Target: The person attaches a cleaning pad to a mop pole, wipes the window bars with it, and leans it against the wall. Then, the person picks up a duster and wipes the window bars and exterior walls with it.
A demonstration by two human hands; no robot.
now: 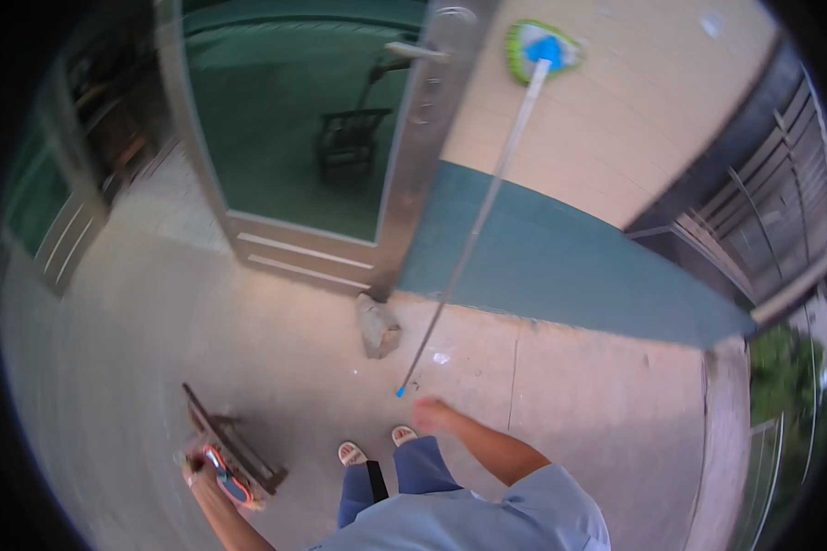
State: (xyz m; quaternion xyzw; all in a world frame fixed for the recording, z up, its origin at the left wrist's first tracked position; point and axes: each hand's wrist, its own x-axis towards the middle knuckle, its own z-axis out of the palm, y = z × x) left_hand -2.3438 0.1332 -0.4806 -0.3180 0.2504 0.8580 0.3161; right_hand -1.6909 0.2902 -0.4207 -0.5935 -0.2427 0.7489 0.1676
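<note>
A long-handled mop [487,204] leans against the wall, its green-fringed, blue-centred head high up and its blue-tipped handle end near the floor. My right hand [434,415] is just right of that lower end, with a small gap apparent between them. Motion blur hides how its fingers are set. At the lower left my left hand [193,462] is beside a small dark wooden stool [234,441]. An orange-rimmed, dark flat object [232,479] lies right by this hand; I cannot make out what it is or whether the fingers hold it.
A grey stone-like block [378,327] stands on the floor at the corner of an open metal-framed glass door [294,138]. The wall [560,248] is cream above and teal below. A barred window [753,202] is at right. My sandalled feet [351,453] stand on the concrete floor.
</note>
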